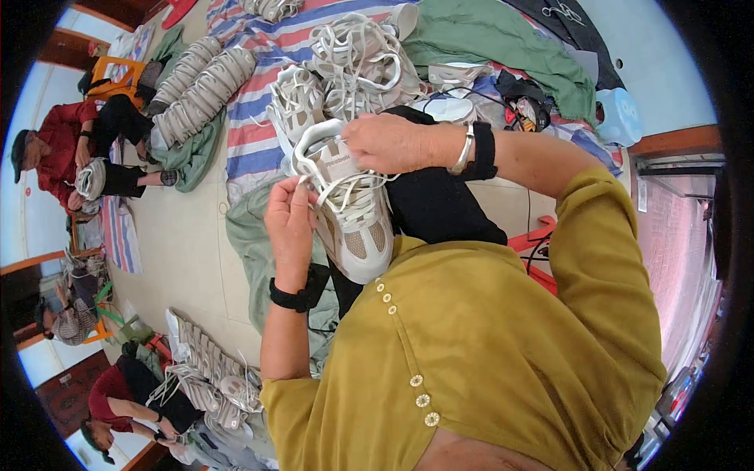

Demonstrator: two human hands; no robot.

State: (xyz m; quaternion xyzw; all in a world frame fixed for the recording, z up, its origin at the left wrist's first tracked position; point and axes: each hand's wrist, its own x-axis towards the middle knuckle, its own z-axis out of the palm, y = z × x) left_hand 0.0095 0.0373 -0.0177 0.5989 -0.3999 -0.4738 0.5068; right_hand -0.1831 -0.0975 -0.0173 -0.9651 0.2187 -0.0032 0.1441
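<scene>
Pinching the lace (358, 193) with the left hand (289, 221), thumb and fingertips close together beside the collar (303, 155). Bending the fingers of the right hand (389, 143) over the tongue (338, 163); cannot tell their exact grip. Between both hands, the beige-and-white sneaker (349, 224), toe toward the mustard shirt (487, 337). Past the heel, a pile of similar shoes (357, 71) on striped sheeting (255, 90), near green cloth (487, 39). Farther left, across the tiled floor (188, 251), two people in red tops (63, 141) beside long rows of shoes (206, 90).
</scene>
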